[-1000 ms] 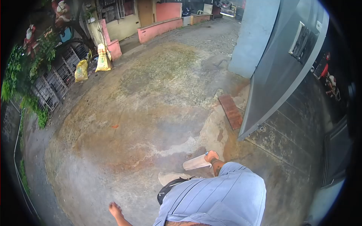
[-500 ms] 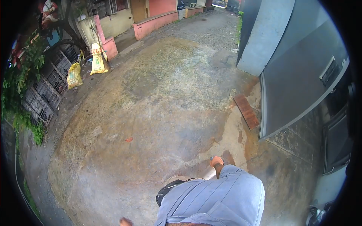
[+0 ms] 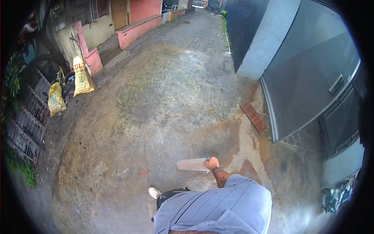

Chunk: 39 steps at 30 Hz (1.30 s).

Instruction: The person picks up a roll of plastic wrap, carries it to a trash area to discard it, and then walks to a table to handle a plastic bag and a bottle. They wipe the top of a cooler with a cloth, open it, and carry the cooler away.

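Note:
My right hand (image 3: 212, 163) is closed around the right end of a pale, see-through oblong thing (image 3: 191, 164), perhaps plastic; its exact kind I cannot make out. It extends leftward from my fist, held roughly level above the concrete ground (image 3: 171, 132). Something dark shows at my fingers, where the thing meets the hand. My left hand is out of the picture. Below the held thing are my grey-blue shirt (image 3: 218, 206) and a light shoe (image 3: 154, 192).
A reddish-brown board (image 3: 254, 117) lies by the open grey door (image 3: 307, 74) at right. Two yellow sacks, one standing (image 3: 82, 78) and one slumped (image 3: 57, 100), are at left. A small reddish scrap (image 3: 144, 172) lies on the ground. A pink low wall (image 3: 140, 31) lines the lane.
My right hand has come forward and left, bringing the see-through thing into fuller view. My left hand has left the bottom edge. The view has shifted, with the sacks now further left.

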{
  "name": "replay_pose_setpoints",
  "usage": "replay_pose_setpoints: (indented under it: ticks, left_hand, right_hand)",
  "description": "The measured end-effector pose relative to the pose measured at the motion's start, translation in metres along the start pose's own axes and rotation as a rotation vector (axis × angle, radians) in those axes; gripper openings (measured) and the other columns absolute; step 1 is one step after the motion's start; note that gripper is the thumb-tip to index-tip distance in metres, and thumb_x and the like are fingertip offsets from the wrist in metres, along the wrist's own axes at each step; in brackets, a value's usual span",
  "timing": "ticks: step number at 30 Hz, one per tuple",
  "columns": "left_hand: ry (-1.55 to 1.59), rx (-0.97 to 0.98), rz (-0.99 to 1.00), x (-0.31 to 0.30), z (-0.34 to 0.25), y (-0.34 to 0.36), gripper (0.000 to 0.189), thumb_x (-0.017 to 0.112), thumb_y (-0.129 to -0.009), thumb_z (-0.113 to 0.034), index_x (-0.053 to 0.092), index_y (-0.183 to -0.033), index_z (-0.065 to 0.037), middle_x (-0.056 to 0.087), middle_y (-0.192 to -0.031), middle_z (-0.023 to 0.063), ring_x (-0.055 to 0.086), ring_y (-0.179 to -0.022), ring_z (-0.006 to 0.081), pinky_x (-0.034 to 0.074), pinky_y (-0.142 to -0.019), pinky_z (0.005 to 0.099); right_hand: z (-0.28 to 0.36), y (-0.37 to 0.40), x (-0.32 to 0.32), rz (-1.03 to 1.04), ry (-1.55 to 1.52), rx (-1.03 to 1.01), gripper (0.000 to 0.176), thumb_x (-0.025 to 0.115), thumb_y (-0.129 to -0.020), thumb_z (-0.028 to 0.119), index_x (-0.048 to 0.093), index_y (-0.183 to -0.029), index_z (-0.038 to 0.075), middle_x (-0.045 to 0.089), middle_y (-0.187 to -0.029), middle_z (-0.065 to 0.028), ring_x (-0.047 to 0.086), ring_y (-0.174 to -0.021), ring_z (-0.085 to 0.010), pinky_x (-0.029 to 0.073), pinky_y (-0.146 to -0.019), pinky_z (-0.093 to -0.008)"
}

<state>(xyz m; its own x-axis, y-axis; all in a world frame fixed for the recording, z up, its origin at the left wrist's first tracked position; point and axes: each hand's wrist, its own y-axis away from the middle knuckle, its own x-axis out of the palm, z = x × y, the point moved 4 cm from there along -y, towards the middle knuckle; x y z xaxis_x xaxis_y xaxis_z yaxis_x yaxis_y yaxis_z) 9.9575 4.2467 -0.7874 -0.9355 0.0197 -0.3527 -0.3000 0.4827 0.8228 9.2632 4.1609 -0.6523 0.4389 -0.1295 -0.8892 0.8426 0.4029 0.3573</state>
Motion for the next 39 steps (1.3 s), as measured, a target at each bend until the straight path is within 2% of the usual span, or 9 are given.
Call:
replay_pose_setpoints:
  ticks: [7,14,18,20,24,32,35,38,39]
  left_hand:
    - [-0.229,0.519,-0.414,-0.197,-0.377,-0.208,0.032,0.055,-0.078,-0.019,0.056,-0.101,0.003,0.062,-0.089,0.0208,0.058,-0.081,0.0326,0.044,-0.076,0.0422]
    - [-0.251,1.068,-0.441,-0.200,-0.716,-0.091,0.038,0.054,-0.087,-0.020,0.049,-0.117,0.003,0.056,-0.100,0.0122,0.053,-0.086,0.0185,0.042,-0.078,0.0306]
    - [-0.209,0.709,-0.240,-0.210,-0.681,-0.206,0.036,0.053,-0.087,-0.019,0.050,-0.116,0.001,0.057,-0.099,0.0141,0.054,-0.086,0.0216,0.044,-0.079,0.0341]
    - [-0.120,0.487,-0.218,-0.211,-0.608,-0.284,0.019,0.046,-0.086,-0.020,0.054,-0.080,-0.004,0.054,-0.072,0.0061,0.048,-0.055,0.0162,0.037,-0.044,0.0312]
    - [0.018,-0.009,0.042,-0.189,-0.500,-0.343,0.023,0.048,-0.083,-0.024,0.057,-0.095,-0.007,0.061,-0.081,0.0105,0.058,-0.069,0.0213,0.046,-0.057,0.0362]
    - [-0.197,0.036,0.104,-0.225,-0.543,-0.435,0.019,0.048,-0.085,-0.021,0.057,-0.088,-0.004,0.056,-0.070,0.0059,0.051,-0.056,0.0182,0.043,-0.049,0.0316]
    - [-1.156,0.927,-0.108,-0.269,-0.631,-0.516,0.019,0.048,-0.085,-0.020,0.057,-0.085,-0.003,0.054,-0.065,0.0042,0.049,-0.051,0.0170,0.042,-0.047,0.0299]
    - [0.253,0.320,-0.031,-0.322,-0.719,-0.614,0.032,0.042,-0.086,-0.019,0.057,-0.101,0.004,0.062,-0.086,0.0158,0.059,-0.075,0.0220,0.048,-0.066,0.0354]
    - [0.047,0.496,-0.178,-0.336,-0.780,-0.609,0.033,0.040,-0.089,-0.021,0.059,-0.101,0.003,0.063,-0.092,0.0177,0.060,-0.079,0.0241,0.047,-0.067,0.0378]
  right_hand:
    - [0.166,-0.010,0.039,0.045,0.047,0.012,0.034,0.060,-0.067,0.025,0.065,-0.092,0.003,0.062,-0.100,-0.0198,0.059,-0.097,-0.0319,0.048,-0.083,-0.0387]
    - [0.335,-0.052,0.103,0.170,0.223,-0.010,0.033,0.060,-0.067,0.023,0.065,-0.095,0.004,0.063,-0.101,-0.0169,0.060,-0.097,-0.0299,0.049,-0.082,-0.0385]
    - [0.436,-0.061,0.127,0.227,0.334,-0.189,0.032,0.058,-0.064,0.019,0.065,-0.088,0.000,0.064,-0.092,-0.0207,0.062,-0.090,-0.0351,0.050,-0.078,-0.0415]
    - [0.492,-0.062,0.126,0.237,0.378,-0.236,0.031,0.058,-0.063,0.019,0.065,-0.087,0.001,0.064,-0.091,-0.0208,0.062,-0.088,-0.0357,0.050,-0.076,-0.0421]
    - [0.583,-0.073,0.136,0.210,0.367,-0.324,0.030,0.059,-0.063,0.021,0.065,-0.085,0.001,0.063,-0.087,-0.0230,0.063,-0.084,-0.0363,0.051,-0.072,-0.0434]
    - [0.740,-0.078,0.221,0.061,0.202,-0.255,0.028,0.054,-0.068,0.022,0.064,-0.083,0.001,0.064,-0.087,-0.0210,0.061,-0.088,-0.0358,0.049,-0.078,-0.0422]
    - [0.824,-0.067,0.249,-0.019,0.133,-0.232,0.029,0.052,-0.070,0.024,0.063,-0.085,0.001,0.064,-0.087,-0.0203,0.060,-0.090,-0.0359,0.047,-0.080,-0.0421]
    - [0.924,-0.060,0.267,0.024,0.200,-0.376,0.030,0.052,-0.072,0.026,0.062,-0.088,0.003,0.063,-0.088,-0.0215,0.059,-0.089,-0.0367,0.047,-0.080,-0.0433]
    - [0.958,-0.057,0.269,-0.042,0.189,-0.410,0.029,0.054,-0.073,0.028,0.062,-0.088,0.004,0.063,-0.086,-0.0220,0.060,-0.086,-0.0377,0.047,-0.077,-0.0440]
